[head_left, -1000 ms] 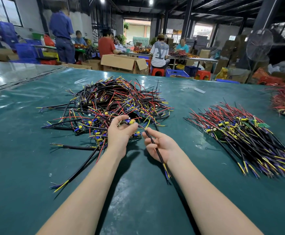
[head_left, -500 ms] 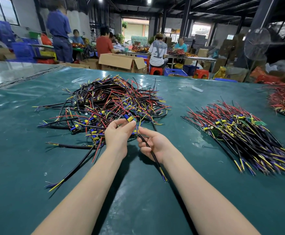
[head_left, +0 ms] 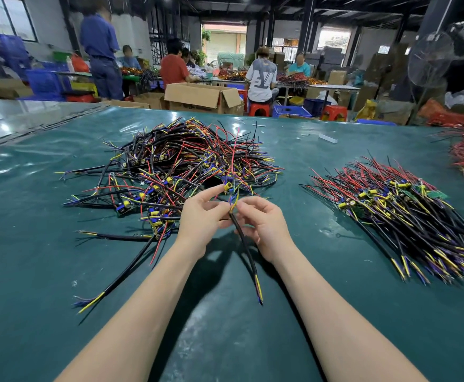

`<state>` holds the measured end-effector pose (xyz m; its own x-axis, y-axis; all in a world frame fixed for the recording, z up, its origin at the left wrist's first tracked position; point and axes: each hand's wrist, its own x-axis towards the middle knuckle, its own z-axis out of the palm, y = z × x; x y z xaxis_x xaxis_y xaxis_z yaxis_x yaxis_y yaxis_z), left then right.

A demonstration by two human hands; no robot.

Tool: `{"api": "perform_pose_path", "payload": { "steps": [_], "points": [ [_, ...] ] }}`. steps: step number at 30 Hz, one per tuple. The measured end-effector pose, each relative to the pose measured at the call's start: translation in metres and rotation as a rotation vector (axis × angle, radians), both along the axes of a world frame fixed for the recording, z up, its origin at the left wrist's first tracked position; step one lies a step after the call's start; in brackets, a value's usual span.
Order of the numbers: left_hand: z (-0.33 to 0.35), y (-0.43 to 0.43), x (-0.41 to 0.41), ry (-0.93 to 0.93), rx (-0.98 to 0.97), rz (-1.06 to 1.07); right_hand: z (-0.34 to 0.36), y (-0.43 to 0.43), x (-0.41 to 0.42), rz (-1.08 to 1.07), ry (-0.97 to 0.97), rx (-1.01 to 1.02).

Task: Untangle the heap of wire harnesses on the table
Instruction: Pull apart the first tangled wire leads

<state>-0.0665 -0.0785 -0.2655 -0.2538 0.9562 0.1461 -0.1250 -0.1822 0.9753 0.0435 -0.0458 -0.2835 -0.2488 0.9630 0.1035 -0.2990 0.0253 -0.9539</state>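
Indoors, green table cover (head_left: 32, 271), tangled heap (head_left: 186, 161), seated workers (head_left: 261, 75) beyond; left hand (head_left: 202, 219), right hand (head_left: 266, 224) both clamped on one harness (head_left: 248, 255).

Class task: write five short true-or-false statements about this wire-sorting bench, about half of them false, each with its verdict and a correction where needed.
1. The left hand and right hand both hold one black-sheathed harness. True.
2. An aligned pile lies right of the tangled heap. True.
3. The harnesses lie on bare wood. False: they lie on a green table cover.
4. The held harness's loose tip points away from the person. False: its free end points toward the person.
5. An open cardboard box stands behind the heap. True.
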Motion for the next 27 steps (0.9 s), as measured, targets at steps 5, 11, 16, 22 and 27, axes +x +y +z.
{"api": "perform_pose_path", "payload": {
  "steps": [5, 11, 16, 22, 27],
  "points": [
    [-0.001, 0.0, -0.004, -0.022, -0.048, -0.067, 0.002, -0.004, 0.0, -0.042, -0.044, 0.13],
    [-0.001, 0.003, -0.006, -0.109, -0.104, -0.149, 0.004, -0.005, 0.0, -0.105, 0.0, 0.124],
    [0.0, 0.002, -0.009, -0.236, -0.184, -0.307, 0.005, -0.002, 0.002, -0.045, 0.237, 0.018],
    [0.003, 0.0, -0.009, -0.075, -0.241, -0.232, 0.01, 0.0, 0.007, -0.002, 0.248, -0.219],
    [0.001, -0.002, -0.003, 0.556, -0.137, -0.056, 0.011, 0.003, 0.013, 0.043, -0.028, -0.295]
  ]
}}
